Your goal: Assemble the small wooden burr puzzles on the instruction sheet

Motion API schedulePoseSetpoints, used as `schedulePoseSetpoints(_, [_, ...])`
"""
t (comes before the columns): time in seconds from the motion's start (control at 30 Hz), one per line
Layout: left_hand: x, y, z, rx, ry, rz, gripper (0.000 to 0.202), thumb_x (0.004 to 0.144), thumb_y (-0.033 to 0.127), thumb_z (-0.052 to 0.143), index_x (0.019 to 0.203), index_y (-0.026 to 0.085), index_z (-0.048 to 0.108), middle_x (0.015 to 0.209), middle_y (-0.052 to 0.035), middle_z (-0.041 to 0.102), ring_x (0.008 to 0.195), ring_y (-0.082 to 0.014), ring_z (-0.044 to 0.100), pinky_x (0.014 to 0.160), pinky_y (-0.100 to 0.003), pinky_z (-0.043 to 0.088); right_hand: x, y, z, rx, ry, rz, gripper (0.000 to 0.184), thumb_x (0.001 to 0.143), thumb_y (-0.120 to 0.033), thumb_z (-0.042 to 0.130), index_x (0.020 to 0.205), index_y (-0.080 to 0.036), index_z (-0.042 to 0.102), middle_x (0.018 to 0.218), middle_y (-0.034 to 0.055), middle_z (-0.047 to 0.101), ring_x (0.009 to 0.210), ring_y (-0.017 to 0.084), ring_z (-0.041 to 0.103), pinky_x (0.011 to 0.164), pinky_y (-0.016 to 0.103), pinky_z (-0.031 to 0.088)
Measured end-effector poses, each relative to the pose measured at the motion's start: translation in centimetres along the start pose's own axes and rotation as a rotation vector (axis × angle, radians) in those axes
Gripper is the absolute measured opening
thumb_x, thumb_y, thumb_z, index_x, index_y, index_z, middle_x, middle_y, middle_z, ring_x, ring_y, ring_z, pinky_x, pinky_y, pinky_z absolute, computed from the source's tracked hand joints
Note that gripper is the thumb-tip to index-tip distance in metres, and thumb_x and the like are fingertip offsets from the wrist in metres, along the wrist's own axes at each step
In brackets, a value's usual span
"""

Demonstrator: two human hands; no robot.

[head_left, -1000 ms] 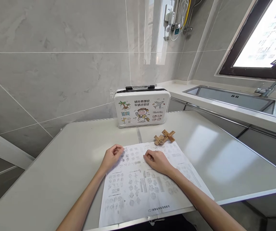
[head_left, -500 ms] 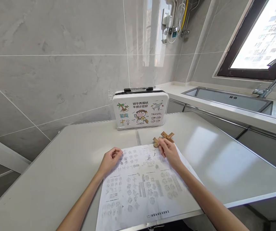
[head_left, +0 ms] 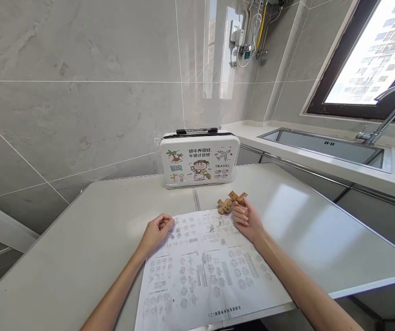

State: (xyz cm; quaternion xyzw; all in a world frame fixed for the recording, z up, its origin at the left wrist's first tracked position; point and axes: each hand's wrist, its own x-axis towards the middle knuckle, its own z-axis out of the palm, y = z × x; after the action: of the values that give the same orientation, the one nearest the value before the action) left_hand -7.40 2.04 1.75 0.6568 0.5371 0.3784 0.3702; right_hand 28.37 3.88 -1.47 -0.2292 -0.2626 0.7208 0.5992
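Observation:
A large printed paper sheet with rows of small drawings lies on the table. My left hand rests at its upper left edge, fingers loosely curled with nothing visible in them. Just beyond the sheet's top edge are two small brown wooden interlocking puzzle pieces, each made of crossed bars. My right hand is turned partly palm up, its fingers curled, with the index finger and thumb area at the right-hand wooden puzzle piece. The left-hand wooden puzzle piece sits beside it, near my fingertips.
A white cartoon-printed case with a black handle, wrapped in clear plastic, stands at the back of the table near the tiled wall. To the right are a counter with a sink, a tap and a window.
My right hand has shifted right, from the left-hand puzzle piece to the right-hand one, and rolled palm upward. The left-hand piece now shows more fully. My left hand stays in place.

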Motion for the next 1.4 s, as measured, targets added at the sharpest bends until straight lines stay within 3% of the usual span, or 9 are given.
schedulePoseSetpoints(0.33, [0.0, -0.1, 0.1, 0.013, -0.015, -0.027, 0.035, 0.092, 0.055, 0.064, 0.088, 0.021, 0.069, 0.074, -0.0005, 0.059, 0.068, -0.0151, 0.050, 0.063, -0.025, 0.041, 0.1, -0.1, -0.4, 0.060, -0.021, -0.044, 0.018, 0.099, -0.032, 0.062, 0.087, -0.023, 0.052, 0.059, -0.0095, 0.030, 0.039, 0.007, 0.022, 0.031, 0.013, 0.031])
schedulePoseSetpoints(0.63, [-0.1, 0.3, 0.1, 0.039, -0.017, -0.026, 0.037, 0.093, 0.056, 0.063, 0.090, 0.020, 0.069, 0.073, -0.0004, 0.058, 0.068, -0.0150, 0.050, 0.063, -0.025, 0.042, 0.0, 0.2, 0.9, -0.218, 0.098, -0.159, 0.035, 0.096, -0.052, 0.064, 0.080, -0.022, 0.057, 0.053, -0.0084, 0.036, 0.039, 0.007, 0.020, 0.033, 0.020, 0.022])
schedulePoseSetpoints(0.77, [-0.5, 0.7, 0.0, 0.042, -0.018, -0.013, 0.036, 0.094, 0.055, 0.062, 0.091, 0.020, 0.068, 0.076, -0.0008, 0.060, 0.069, -0.0151, 0.052, 0.064, -0.026, 0.043, -0.5, 0.8, 1.7, -0.429, 0.123, -0.228, 0.043, 0.097, -0.059, 0.060, 0.077, -0.021, 0.059, 0.049, -0.0056, 0.042, 0.040, 0.009, 0.027, 0.036, 0.023, 0.023])
schedulePoseSetpoints(0.9, [-1.0, 1.8, 0.1, 0.050, 0.025, 0.058, 0.033, 0.097, 0.053, 0.060, 0.090, 0.021, 0.066, 0.075, 0.0000, 0.059, 0.071, -0.0158, 0.053, 0.068, -0.028, 0.046, -1.5, 1.2, 3.5, -0.621, -0.070, -0.152, 0.052, 0.102, -0.058, 0.049, 0.067, -0.020, 0.055, 0.046, -0.0033, 0.044, 0.042, 0.010, 0.033, 0.042, 0.024, 0.027])
schedulePoseSetpoints(1.03, [-0.8, 3.3, 0.9, 0.026, -0.027, 0.152, 0.030, 0.094, 0.049, 0.068, 0.109, 0.024, 0.067, 0.105, -0.0049, 0.069, 0.091, -0.0197, 0.062, 0.089, -0.034, 0.051, -1.8, 1.7, 5.9, -0.629, -0.330, 0.060, 0.051, 0.100, -0.052, 0.048, 0.061, -0.021, 0.051, 0.040, -0.0053, 0.039, 0.035, 0.008, 0.029, 0.039, 0.025, 0.022])
schedulePoseSetpoints(1.1, [-0.3, 3.8, 1.5, -0.049, -0.127, 0.213, 0.050, 0.087, 0.048, 0.076, 0.129, 0.026, 0.061, 0.131, -0.0095, 0.065, 0.113, -0.0247, 0.062, 0.101, -0.038, 0.049, -1.6, 2.2, 6.8, -0.605, -0.475, 0.184, 0.049, 0.098, -0.050, 0.050, 0.059, -0.021, 0.048, 0.039, -0.0066, 0.038, 0.033, 0.007, 0.027, 0.038, 0.024, 0.022])
schedulePoseSetpoints(1.2, [0.0, 4.1, 2.4, -0.172, -0.300, 0.273, 0.088, 0.074, 0.050, 0.089, 0.148, 0.030, 0.047, 0.156, -0.0137, 0.049, 0.142, -0.0335, 0.049, 0.110, -0.044, 0.046, -1.1, 3.0, 7.4, -0.563, -0.618, 0.354, 0.047, 0.096, -0.047, 0.052, 0.058, -0.022, 0.045, 0.038, -0.0075, 0.036, 0.032, 0.007, 0.027, 0.037, 0.023, 0.024])
schedulePoseSetpoints(1.3, [-0.1, 4.2, 2.8, -0.242, -0.435, 0.270, 0.111, 0.066, 0.049, 0.096, 0.158, 0.033, 0.036, 0.164, -0.0137, 0.041, 0.153, -0.0359, 0.037, 0.122, -0.049, 0.035, -0.9, 3.8, 6.9, -0.537, -0.698, 0.463, 0.046, 0.095, -0.045, 0.053, 0.056, -0.021, 0.044, 0.038, -0.0081, 0.034, 0.032, 0.006, 0.024, 0.036, 0.022, 0.023])
schedulePoseSetpoints(1.4, [-0.5, 4.1, 3.1, -0.305, -0.519, 0.232, 0.111, 0.062, 0.050, 0.098, 0.157, 0.030, 0.042, 0.160, -0.0153, 0.048, 0.151, -0.0376, 0.041, 0.126, -0.052, 0.031, -0.9, 4.3, 6.2, -0.451, -0.758, 0.567, 0.044, 0.092, -0.044, 0.053, 0.056, -0.022, 0.044, 0.037, -0.0087, 0.031, 0.031, 0.006, 0.021, 0.034, 0.021, 0.020])
